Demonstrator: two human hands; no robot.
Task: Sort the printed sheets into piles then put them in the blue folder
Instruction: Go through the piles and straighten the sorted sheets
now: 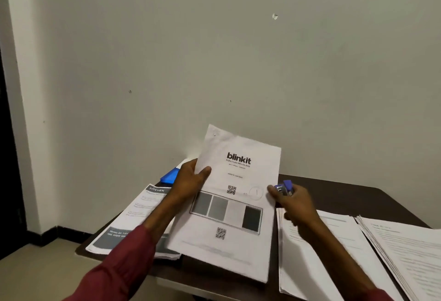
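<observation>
Fingers of L hand (188, 179) pinch blinkit sheets (238, 248); R hand (294, 204) grips stapler (286, 186).

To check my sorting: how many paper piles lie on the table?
3: the left pile at far left, the middle pile beneath the right hand, the right pile at far right. The held sheets in the left hand may hide another.
</observation>
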